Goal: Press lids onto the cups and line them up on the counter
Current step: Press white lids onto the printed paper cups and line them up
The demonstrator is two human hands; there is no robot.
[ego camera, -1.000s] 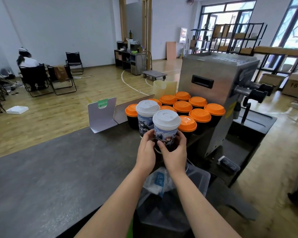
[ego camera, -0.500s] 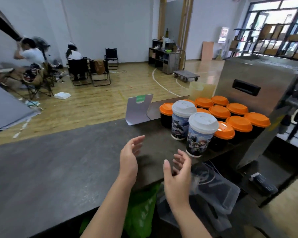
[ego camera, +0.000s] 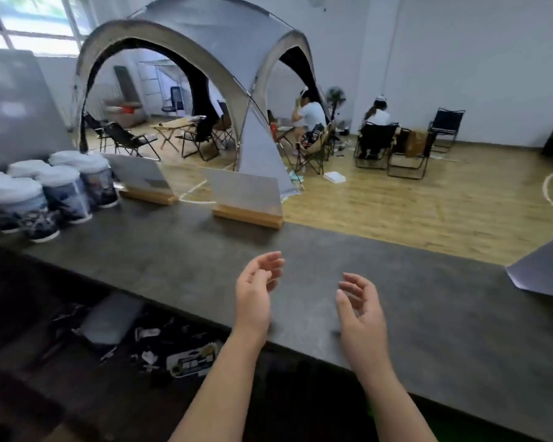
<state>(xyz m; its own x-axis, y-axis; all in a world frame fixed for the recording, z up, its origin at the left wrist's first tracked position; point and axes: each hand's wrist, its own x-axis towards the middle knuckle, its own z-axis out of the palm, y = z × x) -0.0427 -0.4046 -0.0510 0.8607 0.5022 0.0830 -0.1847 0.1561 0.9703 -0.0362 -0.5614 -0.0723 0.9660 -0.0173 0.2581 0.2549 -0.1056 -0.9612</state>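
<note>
Several printed cups with white lids (ego camera: 64, 189) stand in a cluster at the far left of the dark counter (ego camera: 179, 260). My left hand (ego camera: 256, 288) and my right hand (ego camera: 361, 311) hover over the counter's middle, palms facing each other. Both are empty, with fingers loosely curved. The cups lie well to the left of both hands. The orange-lidded cups and the machine are out of view.
Two sign cards in wooden bases (ego camera: 246, 199) (ego camera: 144, 180) stand along the counter's far edge. A grey card (ego camera: 546, 269) lies at the right. Clutter sits on a lower shelf (ego camera: 141, 339) at front left. Beyond are a tent, folding chairs and seated people.
The view has swung left, away from the orange-lidded cups and the machine. My hands let go of the white-lidded cup and now hang empty over the counter.
</note>
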